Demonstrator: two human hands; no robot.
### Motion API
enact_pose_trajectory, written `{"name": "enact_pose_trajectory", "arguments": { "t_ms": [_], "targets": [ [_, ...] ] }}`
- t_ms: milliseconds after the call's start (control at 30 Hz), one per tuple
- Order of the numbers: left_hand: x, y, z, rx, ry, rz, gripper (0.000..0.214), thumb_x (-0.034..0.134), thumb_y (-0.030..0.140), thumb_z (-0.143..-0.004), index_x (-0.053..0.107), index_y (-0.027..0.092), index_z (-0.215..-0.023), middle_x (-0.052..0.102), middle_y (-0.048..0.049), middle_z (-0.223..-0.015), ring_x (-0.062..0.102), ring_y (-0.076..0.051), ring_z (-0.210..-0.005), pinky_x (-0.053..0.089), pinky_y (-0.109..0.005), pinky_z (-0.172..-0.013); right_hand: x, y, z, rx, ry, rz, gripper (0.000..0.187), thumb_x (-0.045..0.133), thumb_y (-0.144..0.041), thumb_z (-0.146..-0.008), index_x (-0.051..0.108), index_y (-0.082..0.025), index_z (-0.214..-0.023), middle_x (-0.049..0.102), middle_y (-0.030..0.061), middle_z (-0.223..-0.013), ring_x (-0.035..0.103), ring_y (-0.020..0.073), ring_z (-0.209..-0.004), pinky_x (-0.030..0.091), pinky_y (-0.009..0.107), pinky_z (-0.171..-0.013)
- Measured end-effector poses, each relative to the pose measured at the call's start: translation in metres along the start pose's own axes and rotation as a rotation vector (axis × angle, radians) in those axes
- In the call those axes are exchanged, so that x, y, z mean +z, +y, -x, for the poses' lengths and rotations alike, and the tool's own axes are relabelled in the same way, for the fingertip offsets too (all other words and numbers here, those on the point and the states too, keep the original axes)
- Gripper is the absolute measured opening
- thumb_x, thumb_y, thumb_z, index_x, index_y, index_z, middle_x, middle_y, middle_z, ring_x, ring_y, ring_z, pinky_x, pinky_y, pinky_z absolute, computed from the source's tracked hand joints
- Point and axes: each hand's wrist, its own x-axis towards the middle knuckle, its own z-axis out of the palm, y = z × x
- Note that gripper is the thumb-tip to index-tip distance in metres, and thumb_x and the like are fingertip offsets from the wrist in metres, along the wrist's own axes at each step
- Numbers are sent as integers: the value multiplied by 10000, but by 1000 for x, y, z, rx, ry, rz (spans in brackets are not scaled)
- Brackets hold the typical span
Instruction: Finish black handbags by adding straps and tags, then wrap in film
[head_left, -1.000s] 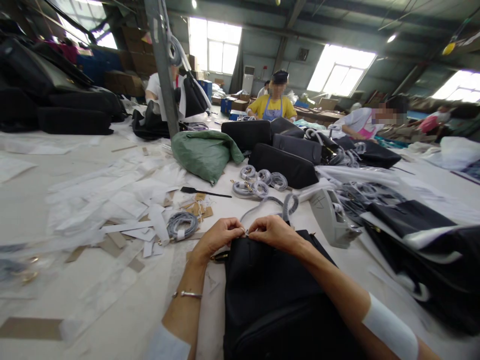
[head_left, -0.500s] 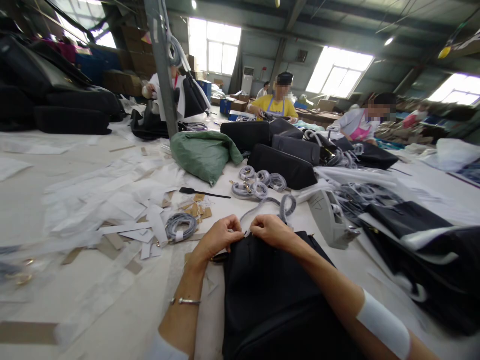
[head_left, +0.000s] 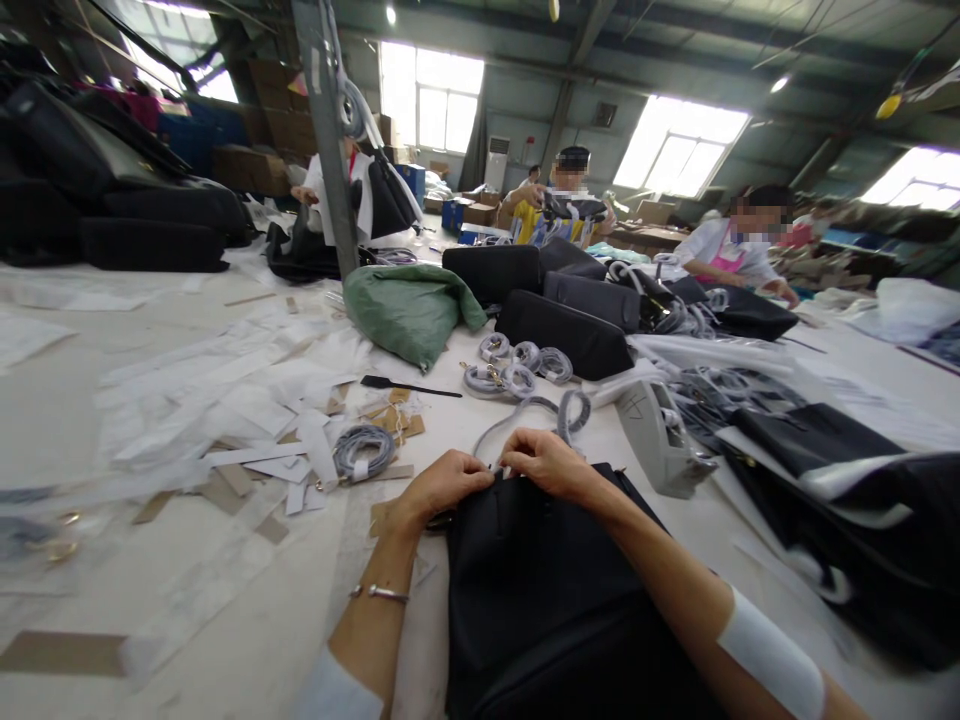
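Observation:
A black bag [head_left: 555, 610] lies in front of me, its top edge facing away. My left hand [head_left: 448, 488] is closed in a pinch at the left end of that edge. Just right of it, my right hand [head_left: 546, 463] pinches the same edge, fingers curled over the rim. A small pale bit shows between the fingertips, too small to name. Beyond my hands, a grey wrapped strap [head_left: 574, 412] curves up from the table. Under my left wrist, a dark piece by the bag's side is mostly hidden.
Left are paper scraps [head_left: 255, 400] and a coiled strap [head_left: 364, 452]. Ahead lie several strap coils [head_left: 517, 378], a green sack [head_left: 409, 310] and black bags [head_left: 566, 330]. A grey dispenser [head_left: 660, 440] and more bags [head_left: 862, 500] stand right. Co-workers sit across the table.
My left hand has turned flatter, its fingers stretched toward the bag's edge, and my right fingertips have shifted slightly. Across the table, a co-worker in yellow has raised a dark bag.

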Motion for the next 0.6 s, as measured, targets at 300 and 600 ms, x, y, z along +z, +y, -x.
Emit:
{"name": "enact_pose_trajectory", "arguments": {
  "t_ms": [300,600],
  "targets": [
    [6,2,2,-43,115,107,385,620,537,-671,581,160,-742,422,77,-552,307,-69,-453,194,-216,-429,2,18,-5,2,-108,-360,269,638,-189,-677,593,-183,-942,618,-52,-622,517,107,-541,353,223,-522],
    [4,4,10,-7,270,-69,246,549,416,-745,536,179,-676,450,65,-545,402,-88,-438,272,-201,-392,14,4,-11,-130,-29,120,48,684,-217,-750,730,-214,-738,657,-10,-706,586,146,-680,389,250,-609]
  ]
}}
